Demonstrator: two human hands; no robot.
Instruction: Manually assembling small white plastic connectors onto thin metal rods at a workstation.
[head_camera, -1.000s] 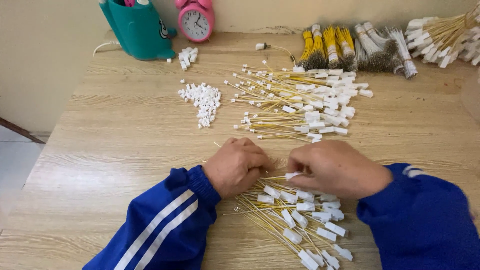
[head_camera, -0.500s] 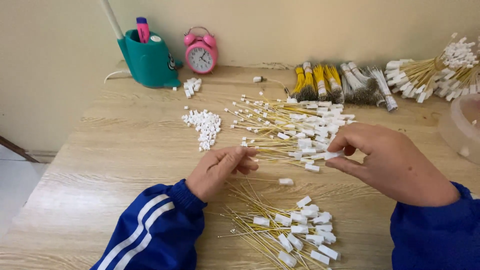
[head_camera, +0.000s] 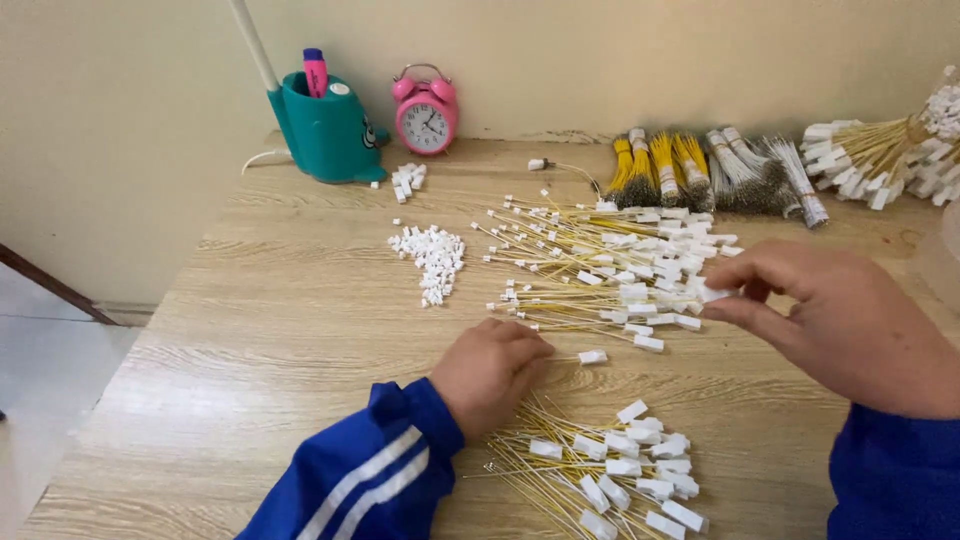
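Many thin yellow wires with white plugs (head_camera: 600, 470) lie nearest us, under our curled left hand (head_camera: 487, 372). Beyond it, our right hand (head_camera: 835, 320) pinches one white plug (head_camera: 714, 293) beside the larger wire pile (head_camera: 610, 265); farther stands the pink clock (head_camera: 427, 113).

Wire pile (head_camera: 610, 270) blocks; left tabletop (head_camera: 250, 330) free

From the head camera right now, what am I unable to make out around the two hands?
- Left hand: curled fingertips hide any grip.
- Right hand: pinched white plastic connector mostly covered by fingers.
- Near pile of yellow wires with white connectors: cut by bottom edge.
- Pink alarm clock: dial too small.
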